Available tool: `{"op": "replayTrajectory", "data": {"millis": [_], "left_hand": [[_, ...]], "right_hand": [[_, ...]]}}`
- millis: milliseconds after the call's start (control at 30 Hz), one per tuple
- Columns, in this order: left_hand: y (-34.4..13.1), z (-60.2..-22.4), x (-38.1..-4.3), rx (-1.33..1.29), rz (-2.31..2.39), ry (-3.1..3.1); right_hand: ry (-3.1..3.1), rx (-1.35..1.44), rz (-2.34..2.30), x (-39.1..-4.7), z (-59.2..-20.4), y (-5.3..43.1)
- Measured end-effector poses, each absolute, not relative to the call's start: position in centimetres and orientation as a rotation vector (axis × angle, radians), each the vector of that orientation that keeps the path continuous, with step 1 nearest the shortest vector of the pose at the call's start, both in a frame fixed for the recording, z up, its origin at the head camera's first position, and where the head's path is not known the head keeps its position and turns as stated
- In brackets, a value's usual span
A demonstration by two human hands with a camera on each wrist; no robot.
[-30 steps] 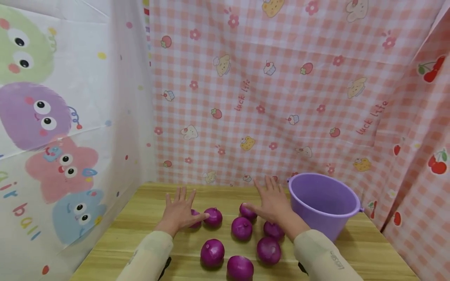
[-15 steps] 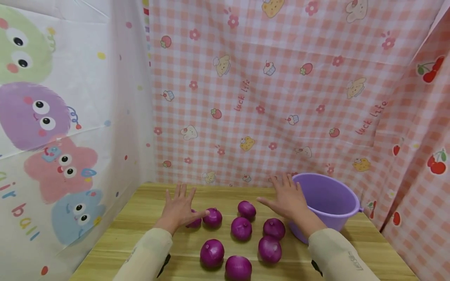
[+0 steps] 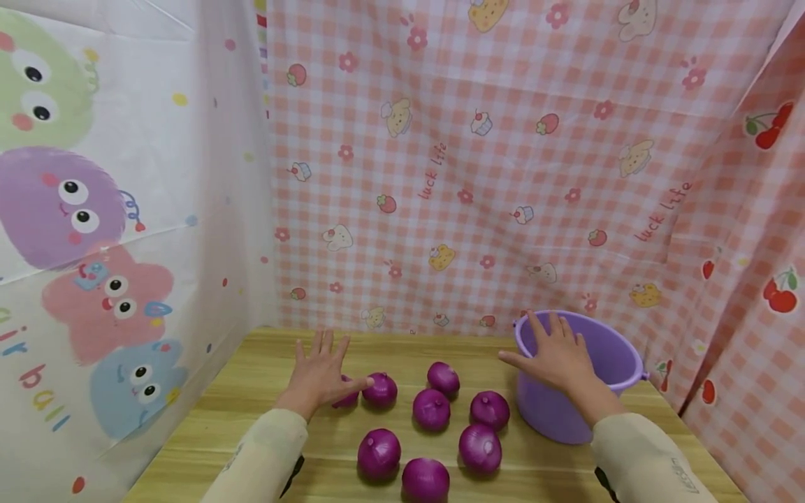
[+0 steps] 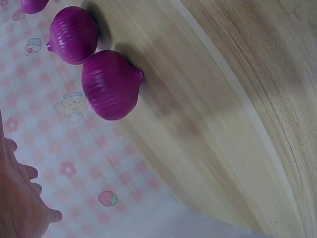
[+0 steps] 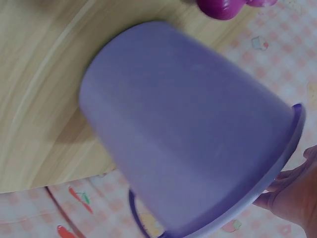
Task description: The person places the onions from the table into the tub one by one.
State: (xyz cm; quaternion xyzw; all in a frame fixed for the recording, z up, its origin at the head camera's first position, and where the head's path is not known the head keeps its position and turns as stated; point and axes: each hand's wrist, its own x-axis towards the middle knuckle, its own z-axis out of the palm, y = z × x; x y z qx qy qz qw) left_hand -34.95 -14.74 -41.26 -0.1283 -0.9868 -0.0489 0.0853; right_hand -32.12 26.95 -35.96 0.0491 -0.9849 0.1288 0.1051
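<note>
My left hand [image 3: 319, 377] is spread with straight fingers above the left side of the table, holding nothing. Partly hidden behind it is one purple onion [image 3: 346, 397], and another onion [image 3: 380, 390] sits by its thumb tip. My right hand [image 3: 556, 356], fingers also spread, is over the near left rim of a purple bucket [image 3: 553, 416]. Nothing is in its grip; whether it touches the rim I cannot tell. In the right wrist view the bucket wall [image 5: 188, 119] fills the middle, with the hand [image 5: 294, 193] beyond the rim. The bucket's bottom inside is hidden.
Several more onions lie mid-table, among them a back onion [image 3: 443, 378], a front onion [image 3: 425, 480] and a right onion [image 3: 481, 449]. A checked pink curtain [image 3: 440, 175] hangs behind the wooden table [image 3: 207, 433]; a white printed cloth [image 3: 220, 175] hangs at the left.
My right hand has moved to the right, from above the onions to the bucket's rim, uncovering the onions beneath it. The left hand has stayed almost still.
</note>
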Motion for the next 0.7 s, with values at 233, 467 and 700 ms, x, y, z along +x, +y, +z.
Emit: {"op": "replayTrajectory", "data": {"millis": [233, 467, 700], "left_hand": [[-14.9, -41.2, -34.9, -0.384, -0.141, -2.927], [-15.0, -41.2, -34.9, -0.396, -0.131, -2.919], [-15.2, -41.3, -34.8, -0.402, -0.130, -2.929]], "right_hand": [[-2.898, 0.116, 0.385, -31.5, -36.1, 29.2], [-2.897, 0.092, 0.401, -30.8, -35.9, 31.3], [-2.946, 0.068, 0.486, -29.9, -35.9, 34.0]]}}
